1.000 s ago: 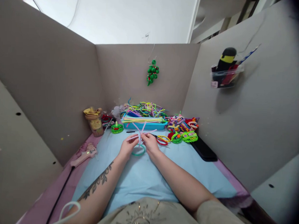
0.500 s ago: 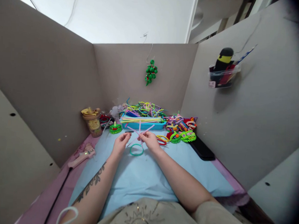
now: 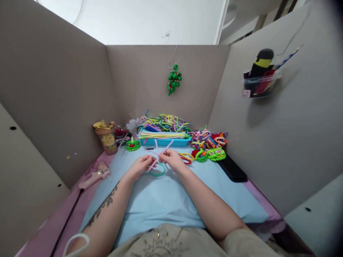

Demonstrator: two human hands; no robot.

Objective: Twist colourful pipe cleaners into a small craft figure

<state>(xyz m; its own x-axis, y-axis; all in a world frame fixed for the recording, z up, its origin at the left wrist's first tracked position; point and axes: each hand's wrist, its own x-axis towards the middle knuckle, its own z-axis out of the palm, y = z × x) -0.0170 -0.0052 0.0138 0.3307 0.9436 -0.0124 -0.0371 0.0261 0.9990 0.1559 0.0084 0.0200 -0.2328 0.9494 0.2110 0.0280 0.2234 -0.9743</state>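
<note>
My left hand (image 3: pixel 140 165) and my right hand (image 3: pixel 170 159) meet over the light blue mat (image 3: pixel 169 197), both pinching thin pink pipe cleaners (image 3: pixel 161 151) that cross and stick up between the fingers. A teal ring (image 3: pixel 157 171) of pipe cleaner lies on the mat just under and between the hands. Red-and-yellow scissors (image 3: pixel 186 158) lie right of my right hand.
A blue tray (image 3: pixel 162 141) heaped with coloured pipe cleaners stands at the back. Finished green and multicoloured pieces (image 3: pixel 207 144) sit at its right, a black case (image 3: pixel 232 169) beyond them. A cup (image 3: pixel 106 136) and a pink glue gun (image 3: pixel 94 175) are at the left. Grey partition walls enclose the desk.
Both hands have kept working the pink pipe cleaners, which have turned and shifted slightly. The view has moved a little; the teal ring stays under the hands.
</note>
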